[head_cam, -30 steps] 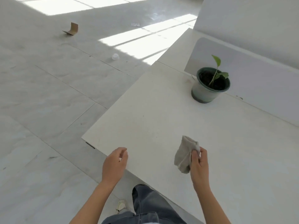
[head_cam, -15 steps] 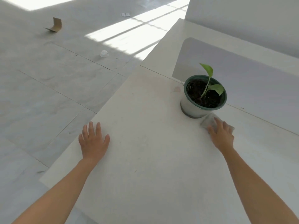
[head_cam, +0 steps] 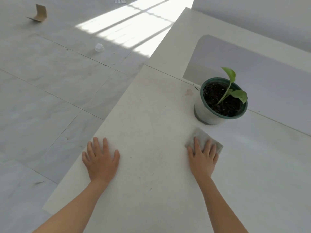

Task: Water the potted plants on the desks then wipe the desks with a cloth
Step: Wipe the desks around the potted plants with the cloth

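A small green plant in a grey pot (head_cam: pixel 220 102) with a dark green rim stands on the white desk (head_cam: pixel 151 118), against the partition. A folded grey cloth (head_cam: pixel 204 138) lies flat on the desk just in front of the pot. My right hand (head_cam: pixel 202 157) presses down on the cloth with its fingers spread, covering the cloth's near half. My left hand (head_cam: pixel 101 159) rests palm down on the desk near its left edge, fingers apart and holding nothing.
A light grey partition (head_cam: pixel 252 68) rises behind the pot, with another desk (head_cam: pixel 185 31) beyond it. The desk's left edge drops to a tiled floor, where a bent piece of cardboard (head_cam: pixel 38 14) and a small white cup (head_cam: pixel 99 47) lie.
My right hand has put the cloth flat on the desk by the pot and drawn it back toward me. My left hand went down flat on the desk and stays there.
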Demonstrator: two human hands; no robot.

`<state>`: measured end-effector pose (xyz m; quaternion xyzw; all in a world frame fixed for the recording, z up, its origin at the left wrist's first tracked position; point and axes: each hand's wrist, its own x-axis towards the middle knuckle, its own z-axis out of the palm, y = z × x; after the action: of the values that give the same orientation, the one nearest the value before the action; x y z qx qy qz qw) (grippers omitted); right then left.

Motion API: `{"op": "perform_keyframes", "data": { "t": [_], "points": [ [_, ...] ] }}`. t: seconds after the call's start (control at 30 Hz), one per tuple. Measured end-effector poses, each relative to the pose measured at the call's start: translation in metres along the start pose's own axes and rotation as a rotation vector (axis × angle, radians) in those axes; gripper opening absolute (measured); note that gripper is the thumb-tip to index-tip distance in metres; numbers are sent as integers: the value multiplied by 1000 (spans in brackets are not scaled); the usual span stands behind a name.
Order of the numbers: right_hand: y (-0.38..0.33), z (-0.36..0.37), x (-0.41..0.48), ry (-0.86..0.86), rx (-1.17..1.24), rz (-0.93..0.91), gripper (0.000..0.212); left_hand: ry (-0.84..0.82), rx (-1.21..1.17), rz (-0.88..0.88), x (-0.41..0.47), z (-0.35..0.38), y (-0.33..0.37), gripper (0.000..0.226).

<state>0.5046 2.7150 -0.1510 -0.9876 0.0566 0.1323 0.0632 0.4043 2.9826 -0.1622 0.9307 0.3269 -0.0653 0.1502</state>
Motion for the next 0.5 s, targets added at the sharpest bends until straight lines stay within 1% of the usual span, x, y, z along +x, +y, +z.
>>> {"op": "perform_keyframes", "data": {
  "t": [0.1,0.17,0.23,0.3,0.4,0.5],
  "points": [
    [-42,3,4,-34,-26,-147,55,-52,5,0,3,-3,3,67],
    [-65,2,24,-9,-33,-232,59,-99,7,-10,2,-5,4,65],
    [-85,-4,54,-15,-35,-278,62,-125,17,-14,3,-7,3,64],
    [-101,-13,88,-62,-25,-266,64,-136,36,-14,3,-7,1,63],
    [-118,-27,127,-135,37,-188,64,-134,50,-16,5,-7,0,62],
    [-131,-28,134,-165,29,-162,60,-125,49,-26,9,-6,-1,62]
  ]
}}
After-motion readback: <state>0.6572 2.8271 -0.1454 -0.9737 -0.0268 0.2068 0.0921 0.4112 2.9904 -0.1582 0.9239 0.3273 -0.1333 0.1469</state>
